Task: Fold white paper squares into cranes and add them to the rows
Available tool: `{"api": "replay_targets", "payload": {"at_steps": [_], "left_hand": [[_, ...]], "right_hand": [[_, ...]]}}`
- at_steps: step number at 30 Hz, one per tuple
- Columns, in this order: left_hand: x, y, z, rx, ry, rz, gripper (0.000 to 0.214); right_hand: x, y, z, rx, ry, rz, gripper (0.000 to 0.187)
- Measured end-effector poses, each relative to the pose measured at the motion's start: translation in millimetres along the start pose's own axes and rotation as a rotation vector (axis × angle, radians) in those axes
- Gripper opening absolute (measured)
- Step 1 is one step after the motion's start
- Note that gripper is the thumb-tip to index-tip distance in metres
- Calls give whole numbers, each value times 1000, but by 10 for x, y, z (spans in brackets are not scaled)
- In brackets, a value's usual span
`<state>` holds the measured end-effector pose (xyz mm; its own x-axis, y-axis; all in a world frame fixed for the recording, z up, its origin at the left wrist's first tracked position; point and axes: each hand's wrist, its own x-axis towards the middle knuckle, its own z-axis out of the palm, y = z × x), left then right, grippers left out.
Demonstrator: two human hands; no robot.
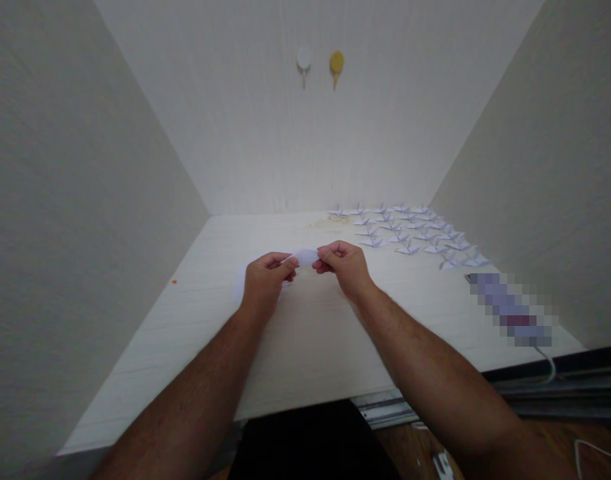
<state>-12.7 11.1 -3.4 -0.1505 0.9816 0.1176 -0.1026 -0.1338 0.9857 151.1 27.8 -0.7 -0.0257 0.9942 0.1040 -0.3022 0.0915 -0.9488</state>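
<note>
Both of my hands are raised a little above the white table [305, 347], near its middle. My left hand [265, 277] and my right hand [343, 263] each pinch one end of a small piece of white paper [305, 257] stretched between them. The fingers of both hands are curled and closed on it. More white paper [240, 283] shows under and to the left of my left hand.
Several small folded paper cranes [410, 233] lie in rows at the back right of the table. A blurred purple object [510, 310] with a cable lies at the right edge. A white hook [304, 63] and a yellow hook [336, 65] hang on the back wall. Side walls close in on left and right.
</note>
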Motion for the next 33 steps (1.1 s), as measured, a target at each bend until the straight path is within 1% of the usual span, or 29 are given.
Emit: {"api": "replay_targets", "payload": {"at_steps": [2,5,12,18,22,24,27,29,31,33], "left_hand": [[7,-10,-8,32,22,29,26],[13,-4,-9,24,32,29,24],[20,10,-5,-78,36,-70,26],[18,-1,-1,42,97,-67,22],[9,20,11,39,103,-64,18],[1,54,7,-16,51,-81,18],[-14,118,-9,-202,-135,-196,21],[-26,142,-20,-291,-236,-279,24],[-36,137,-24,-287,-282,-315,26],[-40,112,-19,-245,-295,-312,27]], "right_hand": [[2,6,6,-3,-6,2,30],[2,9,8,1,-19,2,29],[12,-28,-17,-11,-5,-21,30],[28,0,-10,-62,4,-30,31],[39,2,-15,-93,-2,-39,32],[48,-15,-39,-99,-23,-40,32],[63,-39,-90,-97,-60,-49,33],[69,-42,-117,-101,-99,-60,33],[66,-35,-127,-116,-151,-68,32],[60,-25,-120,-131,-181,-74,30]]}}
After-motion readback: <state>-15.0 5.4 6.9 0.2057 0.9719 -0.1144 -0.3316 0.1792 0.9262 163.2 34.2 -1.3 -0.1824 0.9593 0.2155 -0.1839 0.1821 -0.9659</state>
